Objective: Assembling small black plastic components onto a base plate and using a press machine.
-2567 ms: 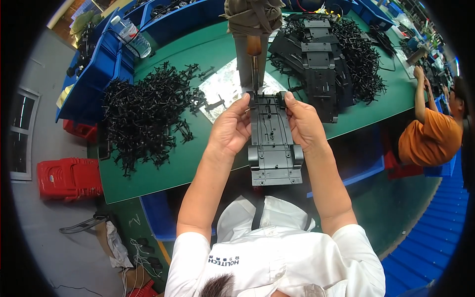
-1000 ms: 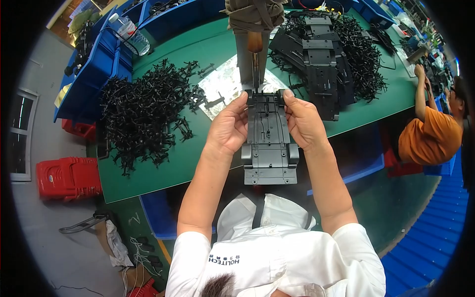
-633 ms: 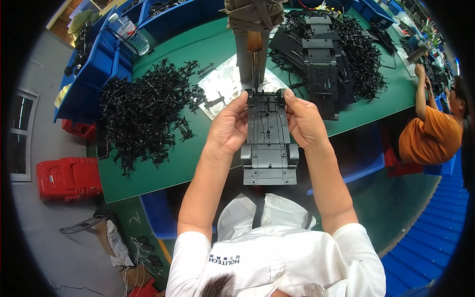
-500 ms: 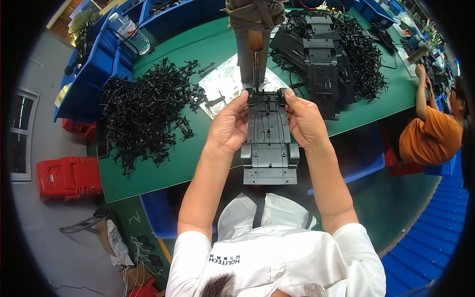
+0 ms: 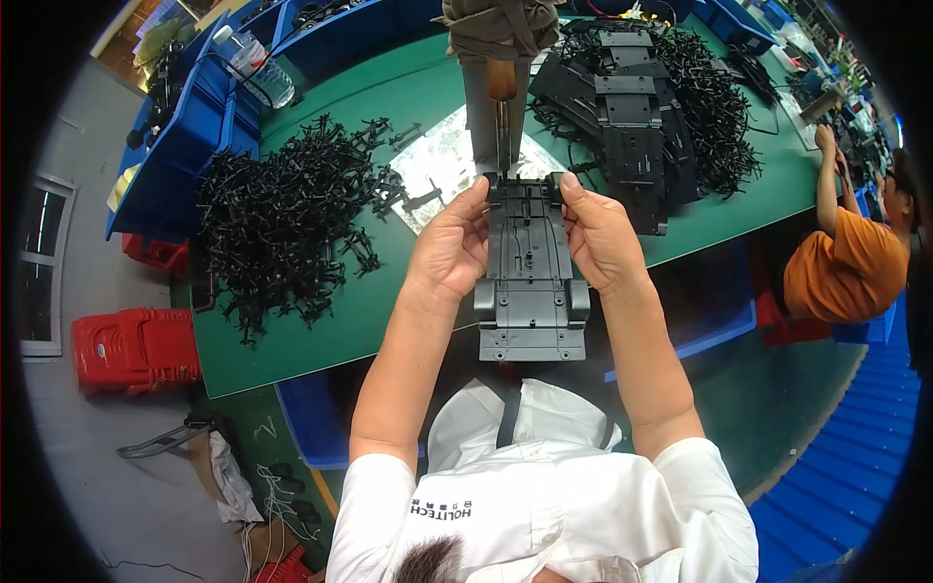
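Note:
Between my two hands is a long black plastic chassis plate (image 5: 530, 262) with raised ribs, holes and side flaps near its close end. My left hand (image 5: 453, 245) grips its far left corner, thumb on top and fingers curled beneath. On the opposite corner my right hand (image 5: 600, 238) holds it the same way. The plate's far end lies right under the thin vertical tip of an upright machine (image 5: 501, 83) wrapped in cloth at its top. Whether the tip touches the plate, I cannot tell.
Small black branched plastic parts (image 5: 282, 223) are heaped on the green table (image 5: 321, 355) at left. More chassis plates (image 5: 634, 136) are stacked at right beside another heap (image 5: 714, 117). A blue bin (image 5: 190, 146) and a water bottle (image 5: 255, 66) stand far left. A person in orange (image 5: 846, 257) sits at right.
Hardly anything differs. The chassis plate has shifted very slightly, its near edge a touch to the right; both hands keep their grip.

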A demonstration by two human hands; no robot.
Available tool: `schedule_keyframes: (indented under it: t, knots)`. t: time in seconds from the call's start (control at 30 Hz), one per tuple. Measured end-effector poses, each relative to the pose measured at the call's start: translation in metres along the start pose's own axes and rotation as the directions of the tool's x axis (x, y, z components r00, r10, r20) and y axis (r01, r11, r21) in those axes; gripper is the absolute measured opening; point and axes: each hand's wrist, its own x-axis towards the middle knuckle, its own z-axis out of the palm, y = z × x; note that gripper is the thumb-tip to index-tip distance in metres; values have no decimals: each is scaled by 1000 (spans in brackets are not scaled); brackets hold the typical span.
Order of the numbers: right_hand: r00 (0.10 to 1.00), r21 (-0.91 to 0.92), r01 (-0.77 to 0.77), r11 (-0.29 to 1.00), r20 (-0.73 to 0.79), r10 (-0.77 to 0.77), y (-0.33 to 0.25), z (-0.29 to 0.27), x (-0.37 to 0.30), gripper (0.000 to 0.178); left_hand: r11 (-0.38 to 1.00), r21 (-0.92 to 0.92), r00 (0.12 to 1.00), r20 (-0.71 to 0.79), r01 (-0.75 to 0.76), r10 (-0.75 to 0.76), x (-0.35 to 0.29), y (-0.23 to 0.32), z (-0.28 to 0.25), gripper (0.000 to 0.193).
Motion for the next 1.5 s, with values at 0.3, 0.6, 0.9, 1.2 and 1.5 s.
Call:
schedule_keyframes:
  t: [0.3,0.6,0.9,1.2,1.5]
  knots:
    - [1000,6,-2,1000,-2,2,0,-1,1,29,1000,-12,999,-29,27,-27,-1,0,4,24]
    - [1000,23,-14,1000,-3,14,-1,-3,2,29,1000,21,999,-32,-23,24,-3,0,7,24]
    - [999,57,-21,998,27,19,-1,-4,1,29,1000,-29,999,-35,-1,0,1,-1,2,24]
    - [999,49,-30,998,30,28,-5,0,0,29,999,40,1000,12,28,-28,-2,4,5,25]
    - [1000,4,-19,1000,10,19,-2,0,0,30,999,45,998,-59,11,-8,-3,2,7,24]
